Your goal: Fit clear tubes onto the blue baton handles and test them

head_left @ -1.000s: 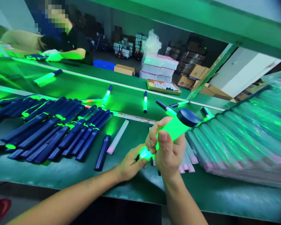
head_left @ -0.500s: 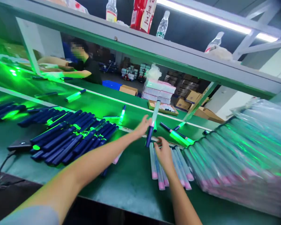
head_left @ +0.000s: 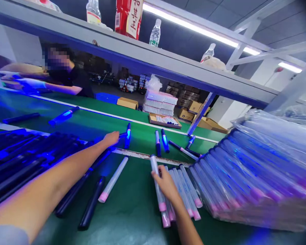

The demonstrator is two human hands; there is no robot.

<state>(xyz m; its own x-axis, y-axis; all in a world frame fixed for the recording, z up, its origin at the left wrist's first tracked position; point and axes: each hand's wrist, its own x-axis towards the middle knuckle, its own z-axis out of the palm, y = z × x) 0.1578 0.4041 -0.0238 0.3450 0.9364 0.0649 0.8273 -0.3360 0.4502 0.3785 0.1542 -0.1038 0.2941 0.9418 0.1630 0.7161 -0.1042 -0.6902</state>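
My left hand [head_left: 111, 139] reaches over the strip edging the belt, fingers closed on a dark-handled light stick [head_left: 122, 135], mostly hidden behind the hand. Beside it another light stick [head_left: 128, 136] glows blue. My right hand [head_left: 165, 182] grips a clear plastic tube [head_left: 156, 185] with a pink end, at the left of a row of similar tubes [head_left: 186, 194] on the green table. Between my arms lie a loose pink-ended tube [head_left: 114, 179] and a dark stick handle [head_left: 92, 203]. A heap of dark sticks [head_left: 20, 163] is partly behind my left forearm.
Bagged pink-ended tubes [head_left: 239, 177] are stacked high at the right. Several light sticks, one lit blue [head_left: 165, 141], lie on the green belt [head_left: 140, 127]. A shelf [head_left: 148, 56] with bottles crosses overhead. Across the belt, a gloved co-worker [head_left: 73, 80] stands near an open carton [head_left: 165, 124].
My left hand has let go of a light stick, now lying on the belt, and moved left to another. My right hand has taken hold of a tube. The glow turned from green to blue.
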